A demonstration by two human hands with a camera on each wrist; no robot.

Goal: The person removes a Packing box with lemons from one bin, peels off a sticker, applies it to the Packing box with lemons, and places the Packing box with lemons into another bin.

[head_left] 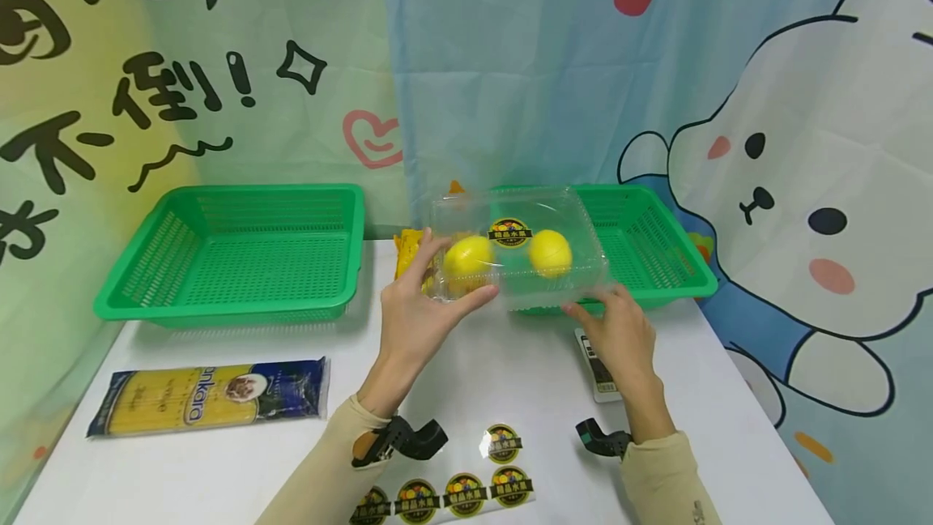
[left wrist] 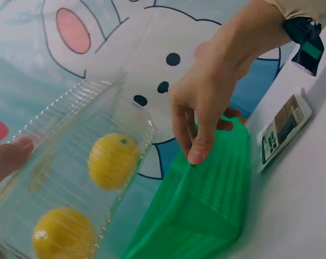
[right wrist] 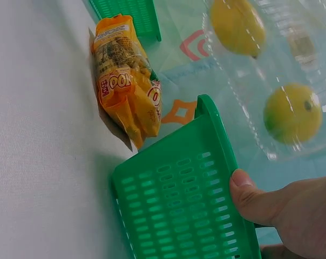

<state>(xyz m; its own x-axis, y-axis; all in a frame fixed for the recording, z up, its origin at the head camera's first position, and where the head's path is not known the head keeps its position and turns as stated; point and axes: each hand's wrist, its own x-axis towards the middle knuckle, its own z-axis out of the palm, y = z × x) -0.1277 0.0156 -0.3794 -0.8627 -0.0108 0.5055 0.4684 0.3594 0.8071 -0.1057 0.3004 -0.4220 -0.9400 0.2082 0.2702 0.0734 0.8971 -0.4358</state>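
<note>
A clear plastic clamshell box (head_left: 521,262) with two lemons, one at the left (head_left: 469,259) and one at the right (head_left: 550,253), is held up by my left hand (head_left: 414,310). A round black-and-gold label (head_left: 510,232) is on its lid. The box hangs over the near left part of the right green basket (head_left: 645,245), hiding some of it. My right hand (head_left: 619,335) pinches that basket's near rim; the right wrist view shows the thumb (right wrist: 243,186) on the rim's outer side. There the box and lemons stay apart from the right hand.
Another green basket (head_left: 273,241) stands at the back left, with a pack of spaghetti (head_left: 211,397) before it. A yellow snack bag (right wrist: 128,81) lies between the baskets. A white and dark packet (head_left: 599,367) is beneath the right hand, and a sheet of round labels (head_left: 465,494) lies in front.
</note>
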